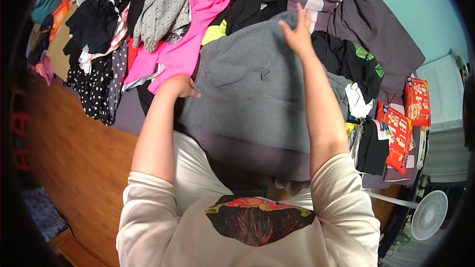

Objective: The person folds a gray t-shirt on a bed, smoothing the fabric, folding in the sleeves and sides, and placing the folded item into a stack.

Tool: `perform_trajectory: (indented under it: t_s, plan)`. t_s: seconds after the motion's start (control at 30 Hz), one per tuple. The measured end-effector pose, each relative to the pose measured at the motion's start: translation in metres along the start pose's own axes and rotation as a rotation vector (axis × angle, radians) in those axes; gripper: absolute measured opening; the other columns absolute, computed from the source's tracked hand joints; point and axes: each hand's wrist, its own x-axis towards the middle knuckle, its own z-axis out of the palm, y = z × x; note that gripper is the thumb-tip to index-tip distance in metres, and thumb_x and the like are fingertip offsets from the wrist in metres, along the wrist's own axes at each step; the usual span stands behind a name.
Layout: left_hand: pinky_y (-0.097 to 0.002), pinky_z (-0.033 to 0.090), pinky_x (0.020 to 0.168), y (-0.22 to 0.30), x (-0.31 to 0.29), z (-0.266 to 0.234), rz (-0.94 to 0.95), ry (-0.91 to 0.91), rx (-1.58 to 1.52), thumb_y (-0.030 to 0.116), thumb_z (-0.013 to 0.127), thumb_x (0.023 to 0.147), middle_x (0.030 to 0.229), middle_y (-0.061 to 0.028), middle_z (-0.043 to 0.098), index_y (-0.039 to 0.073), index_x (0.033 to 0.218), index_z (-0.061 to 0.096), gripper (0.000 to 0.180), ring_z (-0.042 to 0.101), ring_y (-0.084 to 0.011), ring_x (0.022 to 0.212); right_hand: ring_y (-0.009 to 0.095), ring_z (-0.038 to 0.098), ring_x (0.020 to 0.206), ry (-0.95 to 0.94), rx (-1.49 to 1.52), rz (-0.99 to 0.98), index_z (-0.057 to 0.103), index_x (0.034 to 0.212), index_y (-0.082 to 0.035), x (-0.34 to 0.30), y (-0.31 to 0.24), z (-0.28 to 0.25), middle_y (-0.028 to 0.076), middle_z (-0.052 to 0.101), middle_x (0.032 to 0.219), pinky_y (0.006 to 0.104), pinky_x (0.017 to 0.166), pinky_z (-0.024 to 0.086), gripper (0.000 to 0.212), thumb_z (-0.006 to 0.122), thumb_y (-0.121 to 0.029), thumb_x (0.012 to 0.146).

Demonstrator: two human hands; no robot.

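A grey garment [247, 94] lies spread out in front of me on a dark purple sofa seat [247, 155], with a small crease near its middle. My left hand [179, 87] is at the garment's left edge, fingers curled around the cloth and partly hidden, thumb on top. At the far right corner of the garment, my right hand [298, 34] is open with its fingers spread, over the cloth's edge. Next to my left hand lies bright pink clothing [198, 24]. Black clothing [260, 0] lies beyond the grey garment.
Heaped clothes lie to the left, including a polka-dot piece [94, 86] and a grey patterned garment [163, 5]. To the right are a black garment with green patches [346, 59], a folded black garment [373, 148] and red packages [396, 136]. A white fan [429, 215] stands at the lower right.
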Motion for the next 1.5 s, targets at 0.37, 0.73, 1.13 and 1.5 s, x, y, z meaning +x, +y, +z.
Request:
perform_trajectory:
  t_s: [0.37, 0.73, 1.13, 1.5]
  plan:
    - [-0.0397, 0.051, 0.078, -0.004, -0.003, 0.005, 0.084, 0.148, -0.066, 0.045, 0.087, 0.07, 0.088, -0.0161, 0.072, 0.004, 0.101, 0.073, 0.054, 0.067, -0.0299, 0.082, 0.034, 0.045, 0.134, -0.494, -0.106, -0.392, 0.059, 0.132, -0.02, -0.143, -0.076, 0.058, 0.013, 0.051, 0.139, 0.0473, 0.108, 0.039, 0.065, 0.081, -0.014, 0.07]
    - [-0.0394, 0.053, 0.084, -0.004, 0.0, 0.004, -0.001, 0.164, -0.026, 0.053, 0.087, 0.065, 0.101, -0.0106, 0.074, 0.012, 0.108, 0.075, 0.06, 0.069, -0.0291, 0.095, 0.029, 0.061, 0.11, -0.217, 0.301, -0.134, 0.075, 0.101, -0.009, -0.128, -0.091, 0.027, 0.01, 0.07, 0.11, 0.0402, 0.098, 0.046, 0.019, 0.072, -0.009, 0.083]
    - [-0.0406, 0.051, 0.069, 0.005, 0.003, 0.004, 0.116, 0.513, -0.232, 0.042, 0.088, 0.066, 0.076, -0.0085, 0.07, 0.014, 0.081, 0.074, 0.035, 0.068, -0.0275, 0.076, 0.02, 0.061, 0.094, -0.234, 0.291, 0.163, 0.074, 0.108, -0.008, -0.157, -0.083, -0.016, 0.008, 0.069, 0.097, 0.0307, 0.089, 0.047, 0.023, 0.065, -0.002, 0.088]
    - [-0.0421, 0.041, 0.057, 0.0, 0.009, 0.003, 0.127, 0.432, -0.238, 0.041, 0.087, 0.069, 0.058, -0.0089, 0.05, 0.008, 0.062, 0.05, 0.05, 0.047, -0.0253, 0.055, 0.029, 0.067, 0.09, -0.053, 0.226, -0.041, 0.075, 0.1, -0.007, -0.084, -0.109, 0.037, 0.013, 0.07, 0.096, 0.037, 0.082, 0.053, 0.015, 0.071, -0.009, 0.087]
